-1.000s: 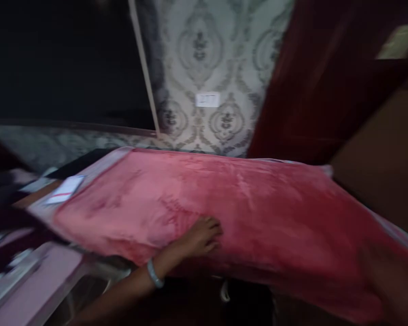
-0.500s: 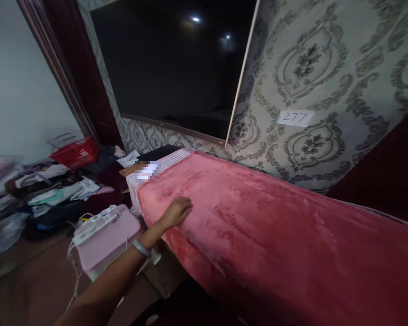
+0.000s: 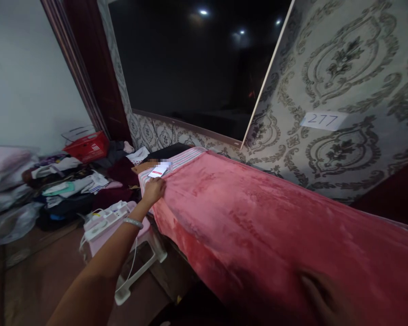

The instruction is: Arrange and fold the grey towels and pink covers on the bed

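A pink-red plush blanket lies over a long, low surface, with a striped cloth showing past its far end. At the blanket's near left corner, my left hand has its fingers curled on the edge, and folds run out from them. A bracelet circles that wrist. Just beyond the fingers, a phone with a lit screen rests on the striped cloth. Low on the right, my right hand is over the blanket, dark and smeared by motion, so its fingers are unclear.
A pink and white stool bears a power strip with trailing cords. Piled clothes and a red basket lie at the left. A large television and a paper marked 277 are on the patterned wall.
My left hand has moved left from the blanket's top to its edge beside the phone. My right hand has come into view at the lower right. The view has shifted left.
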